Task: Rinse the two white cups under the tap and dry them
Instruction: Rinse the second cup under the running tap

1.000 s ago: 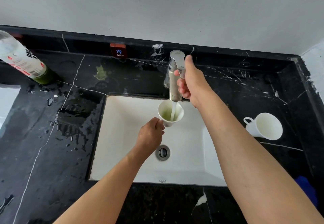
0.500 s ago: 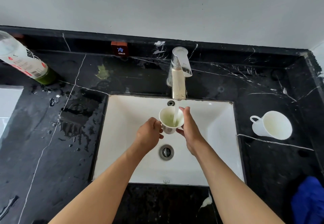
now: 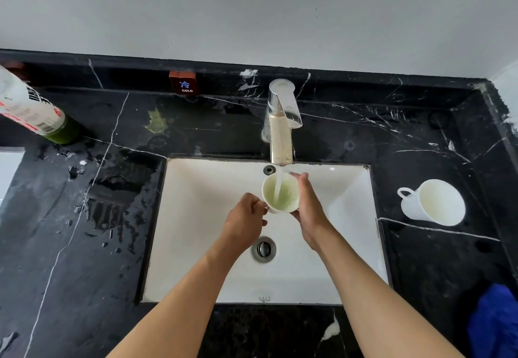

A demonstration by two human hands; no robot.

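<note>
A white cup (image 3: 283, 199) is held over the white sink (image 3: 196, 217), right under the chrome tap (image 3: 281, 122). Water streams from the spout into it, and the liquid inside looks pale green. My left hand (image 3: 245, 221) grips the cup at its left side by the handle. My right hand (image 3: 309, 207) wraps the cup's right side, fingers reaching to the rim. The second white cup (image 3: 433, 202) lies tipped on the black counter to the right of the sink, handle pointing left.
The black marble counter (image 3: 84, 259) is wet left of the sink. A bottle with a white label (image 3: 30, 109) lies at the far left. A blue cloth (image 3: 494, 321) sits at the lower right corner. A "COLD" tag (image 3: 183, 83) is on the back ledge.
My right hand left the tap lever, came down and took the cup's right side. The water keeps running into the cup, which has shifted only slightly.
</note>
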